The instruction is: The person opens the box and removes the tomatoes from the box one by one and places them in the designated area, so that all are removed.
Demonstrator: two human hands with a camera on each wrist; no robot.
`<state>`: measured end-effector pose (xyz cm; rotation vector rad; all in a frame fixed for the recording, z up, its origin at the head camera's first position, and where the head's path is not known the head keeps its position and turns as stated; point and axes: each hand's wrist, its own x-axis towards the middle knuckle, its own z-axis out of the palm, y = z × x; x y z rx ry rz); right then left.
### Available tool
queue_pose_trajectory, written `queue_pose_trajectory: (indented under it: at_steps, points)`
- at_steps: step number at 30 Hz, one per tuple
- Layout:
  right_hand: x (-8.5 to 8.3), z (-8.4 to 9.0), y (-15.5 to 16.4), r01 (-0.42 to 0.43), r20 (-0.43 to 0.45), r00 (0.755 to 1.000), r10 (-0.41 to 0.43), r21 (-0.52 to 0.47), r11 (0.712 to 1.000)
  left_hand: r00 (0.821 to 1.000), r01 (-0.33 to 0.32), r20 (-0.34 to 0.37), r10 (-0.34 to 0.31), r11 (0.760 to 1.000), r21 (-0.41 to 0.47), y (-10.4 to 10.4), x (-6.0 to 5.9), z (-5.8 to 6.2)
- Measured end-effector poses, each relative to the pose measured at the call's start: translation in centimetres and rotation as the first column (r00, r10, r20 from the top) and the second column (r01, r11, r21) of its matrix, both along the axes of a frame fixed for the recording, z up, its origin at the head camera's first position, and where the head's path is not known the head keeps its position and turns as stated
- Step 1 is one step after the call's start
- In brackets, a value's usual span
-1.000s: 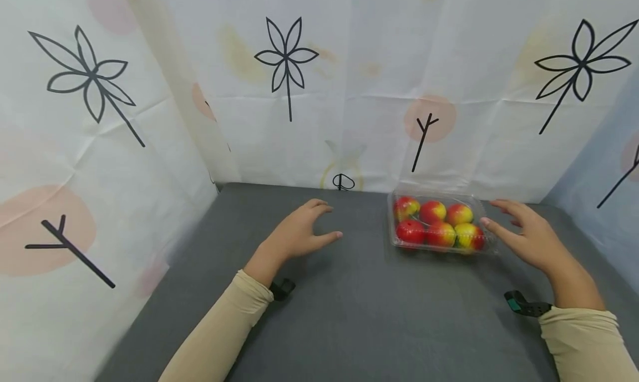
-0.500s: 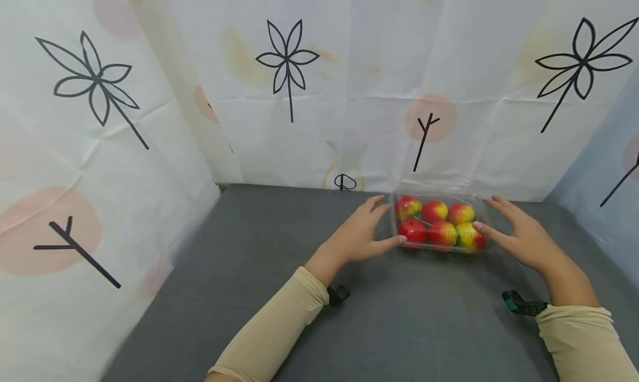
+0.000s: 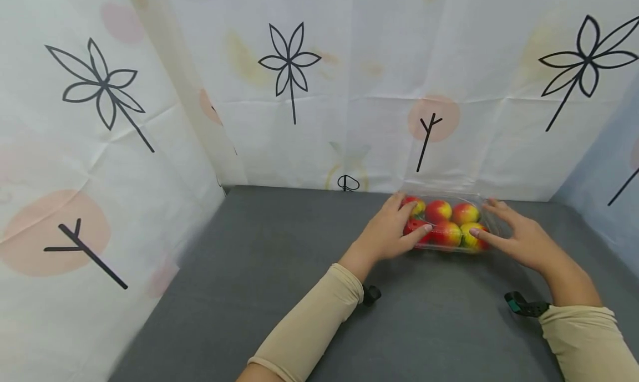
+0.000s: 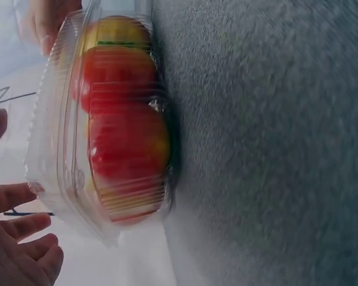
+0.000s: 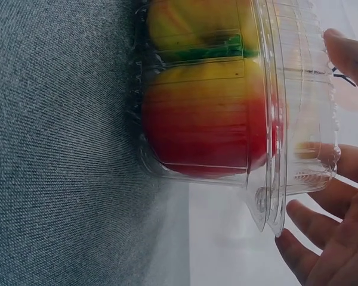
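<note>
Six round, glossy red-and-yellow fruits (image 3: 446,233) fill a ribbed clear plastic clamshell box (image 3: 491,222) on the grey woven table (image 3: 279,271), near the wall. Left hand (image 3: 389,235) and right hand (image 3: 519,240), fingers relaxed, touch its ends.

the left hand (image 3: 386,235) covers part of the fruit box (image 3: 449,227). both wrist views are blurred, with each hand cut off at the edge.
</note>
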<state>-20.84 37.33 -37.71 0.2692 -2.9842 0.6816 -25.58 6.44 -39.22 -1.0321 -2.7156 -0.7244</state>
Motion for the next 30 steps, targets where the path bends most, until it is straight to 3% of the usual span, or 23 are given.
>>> queue_pose_trajectory:
  at_steps: [7,15,30]
  points:
    - [0.1,-0.1,-0.1,0.003,0.027,1.000,-0.004,0.037,0.999,1.000,0.007,0.020,-0.006,0.999,-0.045,0.5,0.1,-0.8]
    - [-0.2,0.1,-1.1,0.010,0.022,1.000,-0.010,0.028,1.000,1.000,0.011,0.026,-0.011,0.999,-0.032,-0.1,-0.1,-1.0]
    - [-0.5,-0.1,-7.2,-0.038,0.039,0.999,0.039,-0.009,0.999,0.985,0.010,0.168,-0.024,0.997,0.082,-6.1,-1.2,-1.1]
